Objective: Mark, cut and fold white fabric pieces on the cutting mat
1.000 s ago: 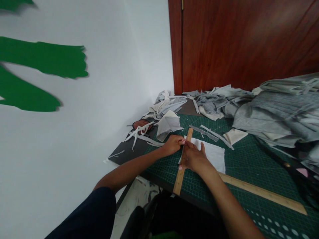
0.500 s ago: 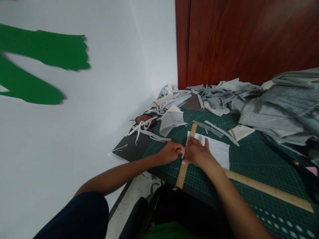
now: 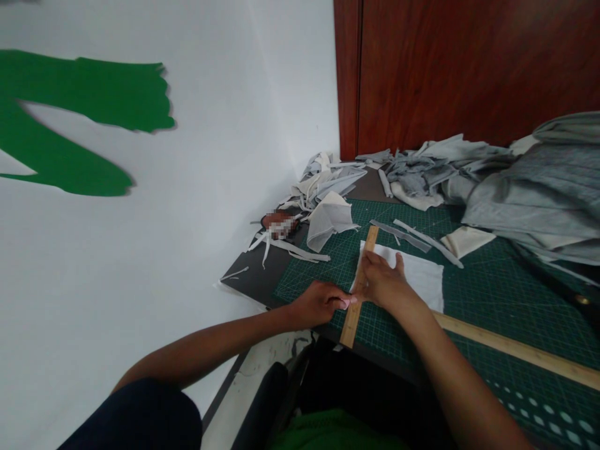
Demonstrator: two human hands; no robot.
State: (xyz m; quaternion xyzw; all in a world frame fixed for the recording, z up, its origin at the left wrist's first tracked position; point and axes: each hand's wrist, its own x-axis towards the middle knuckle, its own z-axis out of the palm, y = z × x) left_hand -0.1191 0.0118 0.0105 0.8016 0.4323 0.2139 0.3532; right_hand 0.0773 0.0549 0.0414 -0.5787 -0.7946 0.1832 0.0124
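My right hand (image 3: 385,282) lies flat, fingers spread, on a short wooden ruler (image 3: 350,326) and presses it onto a white cloth piece (image 3: 422,275). The ruler runs along the cloth's left edge on the green cutting mat (image 3: 492,287). My left hand (image 3: 320,304) sits just left of the ruler near its near end. Its fingers are pinched around something small and pinkish at the ruler's edge; what it is cannot be made out.
A long wooden ruler (image 3: 515,353) lies across the mat to the right. Grey fabric is piled (image 3: 539,194) at the back right, with cloth scraps and strips (image 3: 328,187) at the back left. A white wall stands to the left and a brown door (image 3: 469,62) behind. The table edge is close to me.
My left hand has slid along the ruler's left edge toward me, from near its middle to near its close end. My right hand stays pressed on the ruler.
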